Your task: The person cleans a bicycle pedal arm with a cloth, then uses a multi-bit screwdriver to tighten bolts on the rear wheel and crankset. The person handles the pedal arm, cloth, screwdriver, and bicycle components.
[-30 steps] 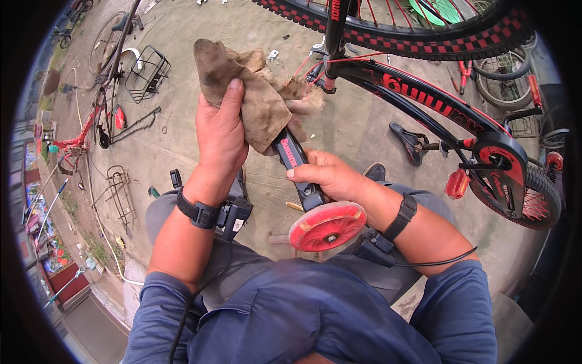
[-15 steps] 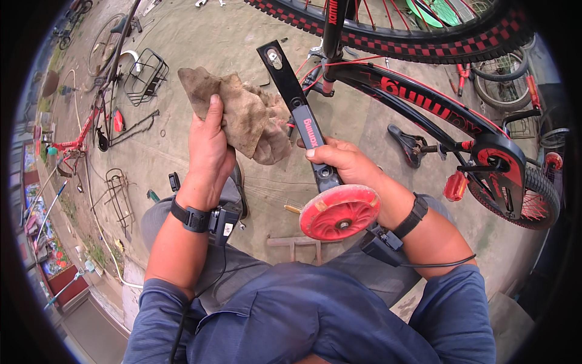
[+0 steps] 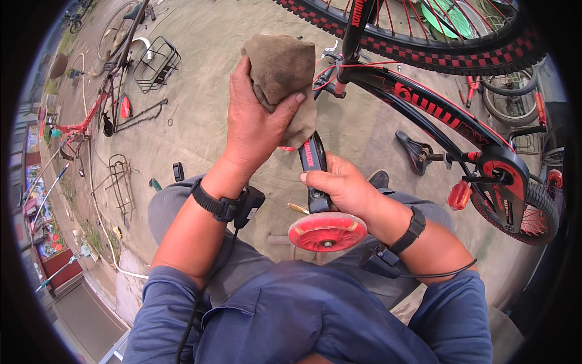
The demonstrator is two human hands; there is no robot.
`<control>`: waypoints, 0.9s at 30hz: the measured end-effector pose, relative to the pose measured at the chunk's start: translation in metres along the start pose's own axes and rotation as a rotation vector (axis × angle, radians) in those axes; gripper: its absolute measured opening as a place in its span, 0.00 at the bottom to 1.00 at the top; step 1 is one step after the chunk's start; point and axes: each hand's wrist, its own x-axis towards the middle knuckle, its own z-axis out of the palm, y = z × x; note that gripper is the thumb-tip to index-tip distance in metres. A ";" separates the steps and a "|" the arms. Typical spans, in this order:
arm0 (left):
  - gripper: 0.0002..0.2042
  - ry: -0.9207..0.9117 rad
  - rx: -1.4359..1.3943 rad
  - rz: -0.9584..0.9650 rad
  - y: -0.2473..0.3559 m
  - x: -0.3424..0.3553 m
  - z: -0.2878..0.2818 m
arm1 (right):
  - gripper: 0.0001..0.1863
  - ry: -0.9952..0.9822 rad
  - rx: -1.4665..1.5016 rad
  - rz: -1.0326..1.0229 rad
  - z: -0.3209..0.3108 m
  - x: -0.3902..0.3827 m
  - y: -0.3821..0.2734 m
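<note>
A dirty brown rag (image 3: 284,70) is gripped in my left hand (image 3: 257,112) and wraps over the upper end of a black training-wheel arm (image 3: 311,159). The rag hides that end of the arm. My right hand (image 3: 345,188) closes around the arm's lower part, thumb lying across its front. A red training wheel (image 3: 327,232) is fixed at the arm's near end, just below my right hand and above my lap. Beyond both hands, to the right, stands a black and red bicycle frame (image 3: 424,109), turned upside down.
The bicycle's checkered tyre (image 3: 418,57) spans the top right, and its black saddle (image 3: 412,151) rests near the ground. Off to the left lie a black wire basket (image 3: 159,64), a metal rack (image 3: 121,185) and a red bicycle frame (image 3: 82,128). A green basin (image 3: 447,18) sits behind the wheel.
My left hand has moved right with the rag and brought it over the arm's upper end. The arm has become more upright, and the training wheel has tilted and shifted slightly nearer to me.
</note>
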 end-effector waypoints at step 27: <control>0.23 -0.724 -0.464 -0.246 0.012 -0.028 -0.013 | 0.18 0.102 -0.150 -0.259 -0.024 0.005 -0.034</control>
